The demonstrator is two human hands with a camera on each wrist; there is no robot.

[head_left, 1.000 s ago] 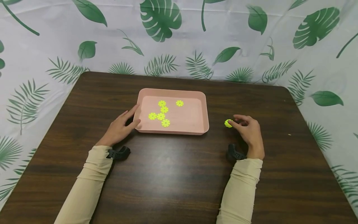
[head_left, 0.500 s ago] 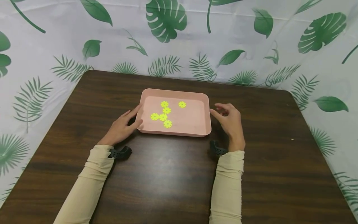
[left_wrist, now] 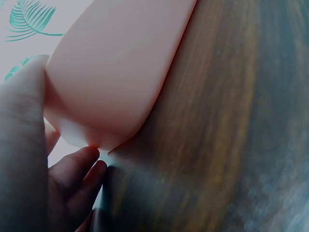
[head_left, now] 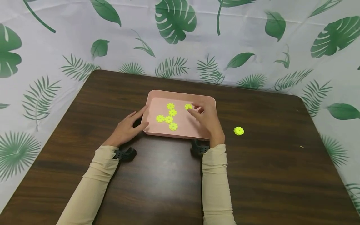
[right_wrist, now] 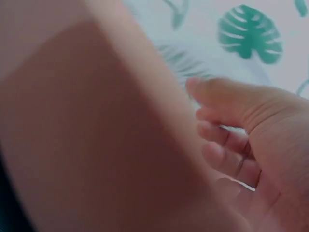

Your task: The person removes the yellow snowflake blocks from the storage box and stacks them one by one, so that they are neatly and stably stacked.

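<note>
My left hand [head_left: 125,128] holds the left end of a pink tray [head_left: 157,133]. Its thumb lies over the rim, and in the left wrist view its other fingertips [left_wrist: 91,157] are against the tray's outer corner. Several yellow notched discs lie in the tray, most in a touching cluster [head_left: 168,119], with one separate disc [head_left: 188,107] farther right. Over the tray's right half is my right hand [head_left: 206,118], thumb and index finger parted beside that separate disc. No disc shows between its fingers in the right wrist view.
A small pile of yellow discs [head_left: 239,131] sits on the dark wooden table [head_left: 270,175], right of the tray. A tiny pale scrap [head_left: 301,147] lies farther right. Behind the table hangs a white cloth [head_left: 123,25] printed with green leaves.
My right hand has moved left from the disc pile, past the tray's right edge, to above the tray. The pile now shows uncovered. My left hand keeps its place on the tray.
</note>
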